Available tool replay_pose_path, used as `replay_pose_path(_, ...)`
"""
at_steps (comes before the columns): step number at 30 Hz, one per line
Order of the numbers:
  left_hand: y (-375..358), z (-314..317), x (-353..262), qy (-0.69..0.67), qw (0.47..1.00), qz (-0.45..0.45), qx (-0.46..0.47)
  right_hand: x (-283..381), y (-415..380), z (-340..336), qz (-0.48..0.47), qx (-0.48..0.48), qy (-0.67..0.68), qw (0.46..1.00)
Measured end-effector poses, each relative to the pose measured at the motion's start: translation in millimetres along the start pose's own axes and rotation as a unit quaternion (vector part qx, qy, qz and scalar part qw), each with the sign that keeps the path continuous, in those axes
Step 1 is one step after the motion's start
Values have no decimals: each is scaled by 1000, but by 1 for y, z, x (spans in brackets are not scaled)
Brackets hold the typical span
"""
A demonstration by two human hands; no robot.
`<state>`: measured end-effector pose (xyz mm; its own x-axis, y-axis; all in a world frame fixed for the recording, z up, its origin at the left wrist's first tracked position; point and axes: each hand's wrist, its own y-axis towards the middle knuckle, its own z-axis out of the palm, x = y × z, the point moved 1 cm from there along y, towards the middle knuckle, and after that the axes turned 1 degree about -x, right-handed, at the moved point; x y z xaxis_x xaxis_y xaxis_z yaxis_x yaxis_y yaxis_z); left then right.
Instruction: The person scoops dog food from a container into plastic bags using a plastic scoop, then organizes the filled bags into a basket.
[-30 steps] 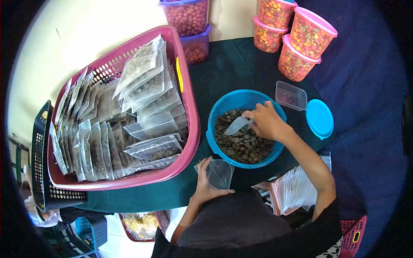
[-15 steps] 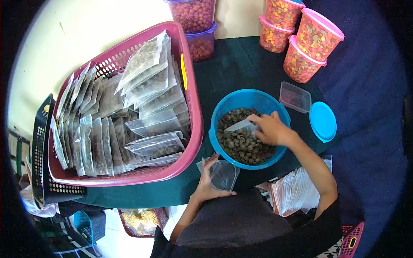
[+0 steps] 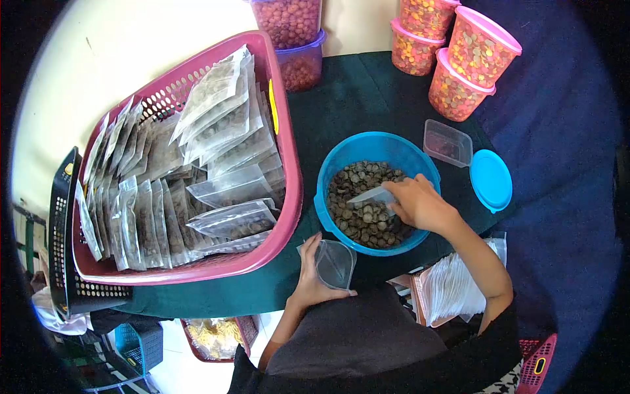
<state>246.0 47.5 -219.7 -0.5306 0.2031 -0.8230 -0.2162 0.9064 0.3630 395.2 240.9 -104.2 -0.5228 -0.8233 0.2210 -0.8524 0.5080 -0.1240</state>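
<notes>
My left hand [image 3: 314, 279] grips a clear plastic pouch [image 3: 336, 264], its mouth spread wide, just in front of a blue tub [image 3: 323, 209]. Inside the tub lies a heap of small dark round pieces [image 3: 357, 174]. My right hand [image 3: 423, 205] reaches over the tub's right side, closed around a whitish translucent scoop [image 3: 375, 195]. The scoop's tip rests at the surface of the dark pieces. Fingers hide the scoop's rear end. Below my right forearm sits a stack of flat unfilled pouches [image 3: 453, 289].
A large pink basket [image 3: 296, 190] full of filled pouches stands left. Right of the tub are a clear rectangular container [image 3: 447, 143] and a blue lid [image 3: 491, 180]. Pink-lidded tubs [image 3: 476, 49] and purple-lidded tubs [image 3: 298, 69] stand at the back. A black basket [image 3: 62, 230] leans far left.
My right hand and the scoop have shifted slightly right and down within the tub. My left hand keeps hold of the pouch. The whole view has shifted a little.
</notes>
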Motion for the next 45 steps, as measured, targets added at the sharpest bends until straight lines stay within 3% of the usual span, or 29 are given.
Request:
replay_pose_path(4, -3, -1, 0, 14, 1000, -10, 11, 0, -10, -9, 29, 28, -14, 999)
replay_pose_path(8, -3, 0, -2, 16, 1000, -16, 3, 10, -13, 7, 3, -39, -30, 999)
replay_pose_path(12, -4, 0, -3, 28, 1000, -2, 0, 3, -16, 3, -17, -24, 12, 999)
replay_pose_path(14, -5, -1, -2, 34, 999, 3, -6, 2, -16, -8, 13, 64, 41, 997)
replay_pose_path(16, -6, -1, -1, 27, 1000, -7, -12, -5, -12, 7, -6, 31, 19, 999)
replay_pose_path(19, -5, -1, -3, 25, 1000, -17, -9, -8, -6, 16, -15, 36, 101, 994)
replay_pose_path(21, -5, -1, -3, 32, 999, -19, -5, -5, -3, 18, -10, 108, 214, 971)
replay_pose_path(24, -6, -1, -1, 29, 999, -7, -11, -8, 1, 13, -17, 133, 231, 964)
replay_pose_path(28, -7, -1, 0, 29, 999, 2, -19, -13, 4, 6, 12, 107, 285, 953)
replay_pose_path(31, -8, -2, 1, 31, 999, -5, -15, -17, 6, 6, -14, 2, 306, 952)
replay_pose_path(38, -7, -2, 0, 10, 1000, -14, -3, -10, 5, -6, 31, 1, 318, 948)
replay_pose_path(45, -7, -3, -3, 7, 1000, -21, -12, -9, 1, -12, -26, 10, 322, 946)
